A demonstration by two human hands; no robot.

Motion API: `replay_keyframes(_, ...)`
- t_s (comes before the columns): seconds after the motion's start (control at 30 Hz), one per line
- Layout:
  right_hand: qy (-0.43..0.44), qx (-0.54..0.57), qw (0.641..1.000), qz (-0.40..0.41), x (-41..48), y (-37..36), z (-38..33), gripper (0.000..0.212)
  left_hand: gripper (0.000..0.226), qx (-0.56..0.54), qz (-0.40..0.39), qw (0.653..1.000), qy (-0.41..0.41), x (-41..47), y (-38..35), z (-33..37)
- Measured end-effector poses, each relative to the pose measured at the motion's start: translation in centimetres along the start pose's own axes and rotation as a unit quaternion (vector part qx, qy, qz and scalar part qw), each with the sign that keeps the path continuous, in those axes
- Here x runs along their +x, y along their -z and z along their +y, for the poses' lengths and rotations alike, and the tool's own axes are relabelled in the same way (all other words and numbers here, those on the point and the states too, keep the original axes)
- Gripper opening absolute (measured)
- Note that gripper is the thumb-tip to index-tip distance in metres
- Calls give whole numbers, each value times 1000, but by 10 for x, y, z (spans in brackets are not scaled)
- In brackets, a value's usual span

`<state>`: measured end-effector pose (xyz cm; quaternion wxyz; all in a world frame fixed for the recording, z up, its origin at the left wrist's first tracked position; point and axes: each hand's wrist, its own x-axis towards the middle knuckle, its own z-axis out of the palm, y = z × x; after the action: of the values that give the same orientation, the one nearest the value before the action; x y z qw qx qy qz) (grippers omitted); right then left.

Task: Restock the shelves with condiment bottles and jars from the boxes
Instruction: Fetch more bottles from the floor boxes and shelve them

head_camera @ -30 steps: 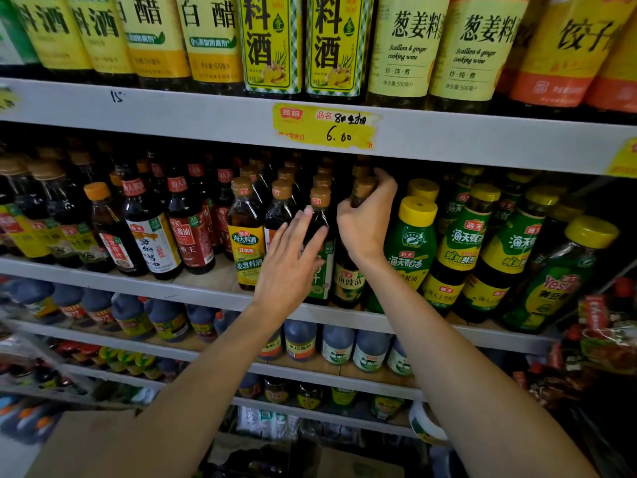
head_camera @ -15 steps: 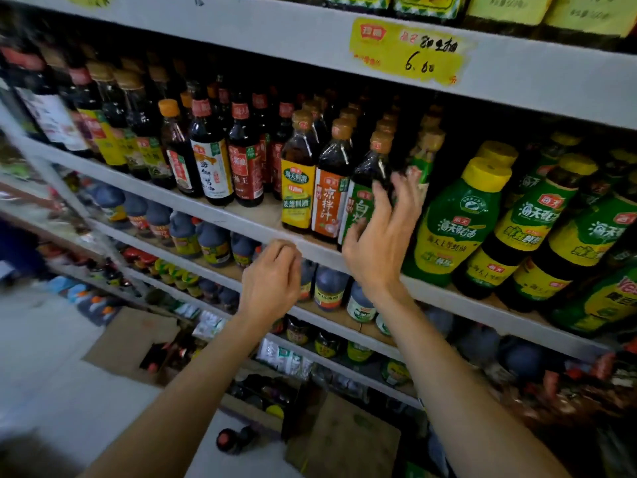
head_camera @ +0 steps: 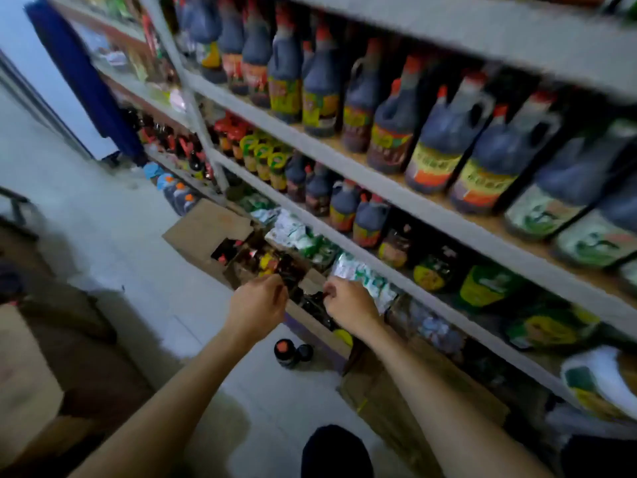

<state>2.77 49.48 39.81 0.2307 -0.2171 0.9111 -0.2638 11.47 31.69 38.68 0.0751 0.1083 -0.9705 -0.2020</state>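
Nearest the camera, two small bottles (head_camera: 292, 352) stand loose on the floor (head_camera: 138, 270), one with an orange cap and one with a dark cap. They are upright, so their long axes run vertically and only the caps and shoulders show from above. My guess is they were set aside within easy reach of the shelves.

Just beyond them, the left hand (head_camera: 256, 305) and right hand (head_camera: 350, 305) reach down side by side over an open cardboard box (head_camera: 203, 229) that sits on the floor against the foot of the shelving. The fingers of both hands are curled, but the picture is smeared, so I cannot tell whether either grips a bottle or only closes towards one.

The condiment bottles (head_camera: 272, 262) in the box are packed upright with their caps up towards the hands. That probably keeps them from leaking and lets each be lifted straight out by the neck. The box flaps are folded outward, leaving the top open.

Farther on, the shelves (head_camera: 448, 215) carry rows of dark handled jugs (head_camera: 431, 150), upright with caps up and labels facing the aisle, presumably for shoppers to read. Pale packets (head_camera: 296, 232) lie on the lowest level beside the box.
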Motion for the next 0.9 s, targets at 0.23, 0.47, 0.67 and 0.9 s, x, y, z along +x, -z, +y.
replay_keyframes(0.23,25,-126,980,-150,103,-276,135,33,52,71,-230,964,113,-45,-274,-157)
replay_keyframes(0.47,44,-299,948,-103,163,-416,220,45,71,144,-270,948,90,-30,-436,-223)
replay_keyframes(0.67,67,-317,946,-21,171,-436,233,22,68,71,-185,977,76,-33,-462,-246)
replay_keyframes(0.9,11,-204,979,22,164,-438,243,32,66,-254,-142,935,200,-48,-478,-259)
